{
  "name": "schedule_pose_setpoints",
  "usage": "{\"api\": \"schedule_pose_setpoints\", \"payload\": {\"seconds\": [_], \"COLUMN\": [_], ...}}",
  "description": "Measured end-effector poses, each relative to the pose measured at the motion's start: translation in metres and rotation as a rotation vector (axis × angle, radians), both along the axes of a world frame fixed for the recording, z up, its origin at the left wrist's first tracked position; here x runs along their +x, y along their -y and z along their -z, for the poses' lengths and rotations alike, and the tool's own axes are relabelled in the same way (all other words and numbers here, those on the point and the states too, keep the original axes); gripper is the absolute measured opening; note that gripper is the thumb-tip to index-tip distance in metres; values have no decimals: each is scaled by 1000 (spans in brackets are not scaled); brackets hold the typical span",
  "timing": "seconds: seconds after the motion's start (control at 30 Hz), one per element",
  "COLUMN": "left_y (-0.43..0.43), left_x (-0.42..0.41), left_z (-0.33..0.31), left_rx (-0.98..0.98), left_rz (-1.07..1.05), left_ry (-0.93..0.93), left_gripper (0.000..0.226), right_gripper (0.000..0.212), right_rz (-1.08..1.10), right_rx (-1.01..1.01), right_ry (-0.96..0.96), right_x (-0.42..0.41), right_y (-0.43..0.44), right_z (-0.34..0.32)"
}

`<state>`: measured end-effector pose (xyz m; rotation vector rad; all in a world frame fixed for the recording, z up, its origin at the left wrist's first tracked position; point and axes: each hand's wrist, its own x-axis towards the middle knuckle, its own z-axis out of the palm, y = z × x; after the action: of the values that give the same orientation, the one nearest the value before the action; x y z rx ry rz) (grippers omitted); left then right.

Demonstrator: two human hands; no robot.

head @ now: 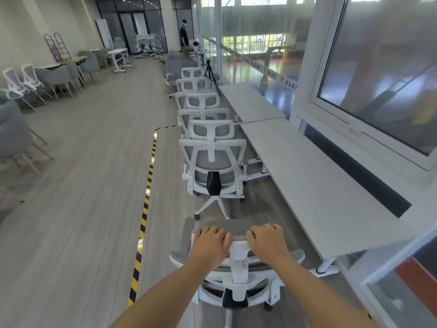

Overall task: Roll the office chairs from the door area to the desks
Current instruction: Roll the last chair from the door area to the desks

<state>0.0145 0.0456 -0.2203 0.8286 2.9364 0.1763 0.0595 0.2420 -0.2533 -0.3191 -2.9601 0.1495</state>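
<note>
Beside the long white desk point(307, 176), the headrest of a white office chair point(238, 275) is gripped by the left hand point(211, 245) and the right hand point(268, 241), behind a row of parked chairs point(212, 162).

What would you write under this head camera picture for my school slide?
Both hands, left hand and right hand, grip a chair behind a row of chairs beside desks.

Grey plank floor point(82, 176), office chairs point(214, 169), hazard tape point(147, 185)
</note>
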Motion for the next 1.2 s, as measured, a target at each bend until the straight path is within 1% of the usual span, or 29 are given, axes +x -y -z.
{"api": "schedule_pose_setpoints", "payload": {"seconds": [0.1,0.2,0.23,0.33,0.47,0.53,0.6,0.67,0.73,0.83,0.87,0.9,0.97,1.0,1.1,1.2], "left_y": [-9,-14,-16,-15,-3,5,15,25,35,46,49,52,55,55,56,55], "left_x": [-30,-54,-62,-85,-116,-133,-149,-165,-185,-213,-221,-230,-250,-258,-282,-307], "left_z": [4,1,0,-2,6,13,17,22,24,24,26,29,35,34,30,27], "left_rx": [15,0,-10,-16,-22,-15,39,28,22,54,52,37,87,122,97,116], "left_rz": [25,113,136,198,326,373,392,473,555,599,608,619,644,644,683,726], "left_ry": [-4,-15,-19,-33,-67,-85,-87,-109,-144,-176,-179,-162,-198,-194,-148,-144], "left_gripper": [34,29,27,25,23,30,45,50,46,18,19,26,40,42,52,61], "right_gripper": [58,51,51,62,68,67,65,59,53,47,47,48,47,45,45,47], "right_rz": [10,35,51,105,173,218,283,345,402,480,499,514,545,563,619,671], "right_rx": [0,-11,-13,8,23,24,32,24,8,-12,-17,-23,-35,-34,-47,-54], "right_ry": [33,42,49,28,37,27,7,-16,-48,-38,-21,-6,20,34,67,80], "right_x": [-23,-40,-45,-59,-73,-79,-83,-89,-97,-111,-116,-122,-134,-141,-161,-181], "right_y": [-7,-11,-11,-4,16,29,45,63,81,105,112,119,128,130,138,147], "right_z": [-4,-4,-4,-7,-11,-11,-10,-10,-9,-14,-14,-14,-16,-16,-13,-14]}}
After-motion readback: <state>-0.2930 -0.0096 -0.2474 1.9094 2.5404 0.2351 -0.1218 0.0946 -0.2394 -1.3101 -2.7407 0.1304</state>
